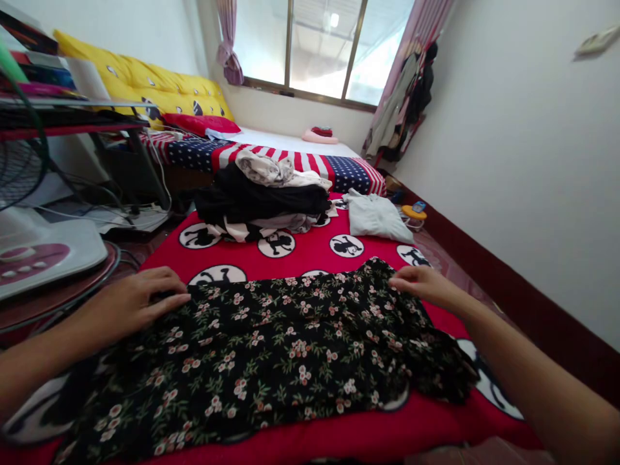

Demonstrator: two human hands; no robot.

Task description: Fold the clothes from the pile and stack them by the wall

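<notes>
A black garment with small pink flowers and green leaves (290,349) lies spread out sideways in front of me; whether it is a dress or a top I cannot tell. My left hand (148,298) is at its far left corner, with dark cloth between thumb and fingers. At the far right part, my right hand (422,284) pinches the cloth's edge with closed fingertips. The garment rests on a red cover (242,255) printed with white circles and black figures. Some folds bunch up at its right end.
Beyond the garment is a heap of black, white and grey clothes (271,194). A folded pale shirt (378,216) lies right of it. A fan base (48,252) stands on a stool at left. Behind are a bed with a flag-patterned cover (285,161) and a wall at right.
</notes>
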